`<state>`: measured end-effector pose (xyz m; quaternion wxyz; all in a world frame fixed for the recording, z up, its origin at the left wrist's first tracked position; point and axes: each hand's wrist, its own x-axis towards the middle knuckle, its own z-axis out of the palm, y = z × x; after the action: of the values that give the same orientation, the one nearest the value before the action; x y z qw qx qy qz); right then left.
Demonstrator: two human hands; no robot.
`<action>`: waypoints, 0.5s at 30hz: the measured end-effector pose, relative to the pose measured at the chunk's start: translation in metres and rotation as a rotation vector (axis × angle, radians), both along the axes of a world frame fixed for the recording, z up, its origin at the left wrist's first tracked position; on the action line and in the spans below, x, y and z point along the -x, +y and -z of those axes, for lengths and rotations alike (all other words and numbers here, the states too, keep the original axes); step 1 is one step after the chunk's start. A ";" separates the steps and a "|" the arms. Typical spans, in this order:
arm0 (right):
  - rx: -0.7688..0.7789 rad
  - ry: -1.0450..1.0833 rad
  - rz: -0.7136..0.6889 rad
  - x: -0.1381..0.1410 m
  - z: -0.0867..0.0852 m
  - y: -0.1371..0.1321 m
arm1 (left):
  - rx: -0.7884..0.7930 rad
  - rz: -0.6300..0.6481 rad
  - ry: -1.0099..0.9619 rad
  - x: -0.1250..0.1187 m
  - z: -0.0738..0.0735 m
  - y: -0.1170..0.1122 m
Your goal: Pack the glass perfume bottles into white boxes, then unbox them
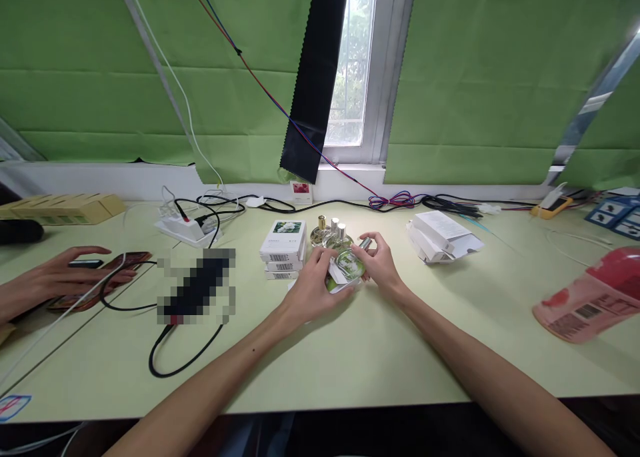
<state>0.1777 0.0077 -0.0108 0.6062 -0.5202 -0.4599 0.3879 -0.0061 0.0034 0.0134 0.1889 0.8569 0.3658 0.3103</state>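
Both my hands meet at the middle of the pale green table (350,350). My left hand (313,287) is closed around a white and green carton (336,278). My right hand (381,264) grips a round glass perfume bottle (350,262) by its silver cap end, and the bottle lies at the carton's open end. Just behind stand three more glass bottles (331,234) with metal caps. A stack of three white boxes (283,247) with a flower picture sits to the left of my hands.
Flattened white cartons (443,236) lie right of my hands. A pink bottle (587,297) lies at the far right. A power strip (183,229), black cables (170,357) and a blurred-out patch are at left. Another person's hand (60,277) rests at the left edge.
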 end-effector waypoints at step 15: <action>0.031 -0.009 -0.045 0.000 -0.001 -0.001 | -0.022 -0.003 0.004 0.000 0.004 0.002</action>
<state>0.1773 0.0066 -0.0103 0.5871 -0.5207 -0.4679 0.4064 -0.0064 0.0051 0.0093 0.1783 0.8589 0.3641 0.3131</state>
